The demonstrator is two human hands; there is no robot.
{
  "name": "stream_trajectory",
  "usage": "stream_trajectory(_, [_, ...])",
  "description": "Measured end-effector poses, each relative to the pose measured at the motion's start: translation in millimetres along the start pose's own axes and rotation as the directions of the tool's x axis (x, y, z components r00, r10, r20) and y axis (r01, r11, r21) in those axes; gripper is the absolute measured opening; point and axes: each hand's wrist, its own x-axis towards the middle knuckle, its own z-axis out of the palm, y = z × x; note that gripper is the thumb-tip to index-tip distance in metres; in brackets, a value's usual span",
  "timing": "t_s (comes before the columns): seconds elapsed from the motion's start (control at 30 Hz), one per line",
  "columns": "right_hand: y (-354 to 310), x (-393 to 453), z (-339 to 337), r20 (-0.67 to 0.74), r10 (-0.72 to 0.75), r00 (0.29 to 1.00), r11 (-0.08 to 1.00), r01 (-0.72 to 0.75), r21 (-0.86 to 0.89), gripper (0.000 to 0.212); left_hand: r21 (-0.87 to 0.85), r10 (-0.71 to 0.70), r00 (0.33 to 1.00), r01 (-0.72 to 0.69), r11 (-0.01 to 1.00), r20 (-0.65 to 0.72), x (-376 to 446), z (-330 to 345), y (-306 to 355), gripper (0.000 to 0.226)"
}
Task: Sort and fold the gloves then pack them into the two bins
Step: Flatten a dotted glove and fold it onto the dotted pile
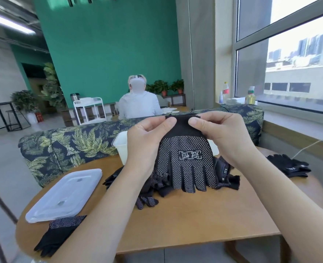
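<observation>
Hands, left [149, 133] and right [219, 130], pinch the cuff of one dotted black glove [187, 160], hung limp above the table [195, 221]; light, floppy knit (best held at the cuff). Behind it: one tangled pile [153, 185], two set-aside gloves, one visible bin [121, 147], one lid [65, 194].

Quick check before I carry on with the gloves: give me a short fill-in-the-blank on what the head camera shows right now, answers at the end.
1. Both hands, left hand and right hand, pinch the dotted glove by its ____.
2. The held glove's fingers point ____.
3. The clear lid lies flat on the wooden ____.
4. The glove pile lies ____ the held glove.

Missing words: cuff; down; table; behind
</observation>
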Motion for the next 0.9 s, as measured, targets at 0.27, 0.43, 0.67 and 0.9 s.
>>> stream_trajectory(0.27, [2,-2,-6,-0.006,-0.045,0.999,0.99,0.044,-0.135,0.039,0.285,-0.021,0.96,-0.062,0.957,0.279,5,-2,14,0.042])
stream_trajectory(0.43, [24,-15,-19,0.311,0.334,0.89,0.935,-0.355,0.012,0.054,0.314,-0.066,0.951,-0.035,0.949,0.303,3,-2,-4,0.022])
stream_trajectory(0.67, [91,-59,-45,0.498,0.576,0.648,0.776,-0.624,-0.086,0.033,0.4,-0.151,0.96,0.046,0.915,0.237,-4,-19,-68,0.022])
stream_trajectory(0.9, [161,-87,-55,0.327,0.704,0.63,0.708,-0.656,-0.262,0.035,0.538,-0.261,0.942,0.112,0.835,0.21,-9,-41,-158,0.023])
